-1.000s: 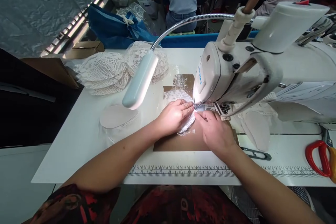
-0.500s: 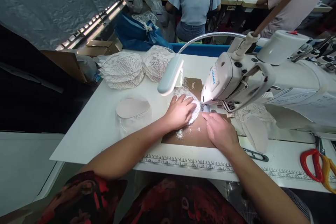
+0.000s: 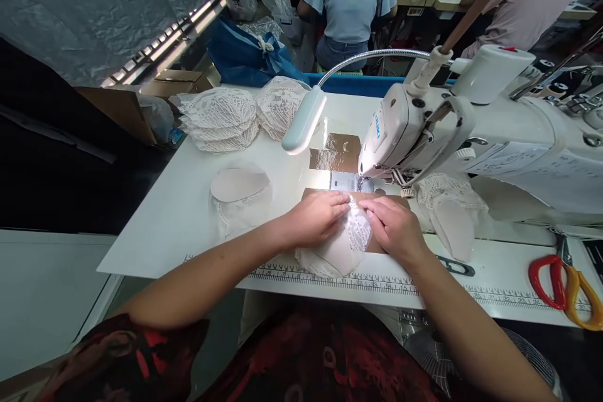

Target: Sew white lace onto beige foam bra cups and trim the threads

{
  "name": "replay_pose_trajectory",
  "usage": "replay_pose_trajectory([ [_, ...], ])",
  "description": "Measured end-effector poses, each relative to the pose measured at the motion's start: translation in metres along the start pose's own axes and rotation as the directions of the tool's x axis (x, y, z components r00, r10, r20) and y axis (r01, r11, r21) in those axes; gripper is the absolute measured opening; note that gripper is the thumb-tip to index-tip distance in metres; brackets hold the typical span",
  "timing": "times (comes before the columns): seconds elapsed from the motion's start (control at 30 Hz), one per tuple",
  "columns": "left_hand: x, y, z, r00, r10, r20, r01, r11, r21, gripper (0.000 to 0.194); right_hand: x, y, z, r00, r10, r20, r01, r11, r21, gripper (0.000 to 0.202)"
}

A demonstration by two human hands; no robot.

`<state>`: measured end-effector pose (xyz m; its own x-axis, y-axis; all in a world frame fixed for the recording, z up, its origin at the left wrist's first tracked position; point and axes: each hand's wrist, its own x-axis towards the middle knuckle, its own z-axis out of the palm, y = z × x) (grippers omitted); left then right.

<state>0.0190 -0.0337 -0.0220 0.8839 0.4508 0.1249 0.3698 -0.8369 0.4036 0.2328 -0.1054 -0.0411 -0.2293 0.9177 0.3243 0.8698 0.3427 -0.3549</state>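
A white lace cup piece (image 3: 358, 231) with a smooth pale lining lies in front of the sewing machine (image 3: 393, 129), near the table's front edge. My left hand (image 3: 320, 218) is closed on its upper left edge, fingers together by the lace. Over at the right edge, my right hand (image 3: 394, 226) pinches the lace between thumb and fingers. Both sets of fingertips are close together, just on the near side of the needle plate (image 3: 343, 181). Under the piece is a brown taped sheet (image 3: 377, 245), partly covered by my hands.
Stacked lace cups (image 3: 219, 119) stand at the back left; another cup piece (image 3: 240, 191) lies left of my hands. More lace pieces (image 3: 452, 213) are right of the needle. Red and orange scissors (image 3: 563, 282) lie far right. A lamp (image 3: 305, 120) overhangs the table. A person (image 3: 351, 0) sits beyond.
The lace cup has come out from beside the needle toward me, turned so its lining shows. My left hand moved nearer with it; my right hand stays close to the needle area.
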Motion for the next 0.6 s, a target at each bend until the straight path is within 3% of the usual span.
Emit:
replay_pose_trajectory([
  [0.07,0.010,-0.002,0.006,0.999,0.003,0.033,-0.005,0.998,0.068,0.039,0.001,-0.001,0.000,0.996,0.002,0.094,0.010,0.993,-0.119,0.036],
  [0.2,0.021,-0.006,0.008,0.998,-0.010,0.056,0.004,0.994,0.108,0.042,0.004,-0.007,0.001,0.968,0.133,0.214,-0.055,0.940,-0.336,0.041],
  [0.37,0.024,-0.013,0.006,0.996,-0.052,0.072,0.045,0.994,0.102,0.046,0.005,-0.011,0.001,0.957,0.200,0.212,-0.104,0.913,-0.395,0.041],
  [0.6,0.035,-0.032,0.000,0.989,0.108,0.096,-0.118,0.988,0.104,0.048,0.010,-0.012,0.005,0.954,0.235,0.187,-0.139,0.898,-0.417,0.041],
])
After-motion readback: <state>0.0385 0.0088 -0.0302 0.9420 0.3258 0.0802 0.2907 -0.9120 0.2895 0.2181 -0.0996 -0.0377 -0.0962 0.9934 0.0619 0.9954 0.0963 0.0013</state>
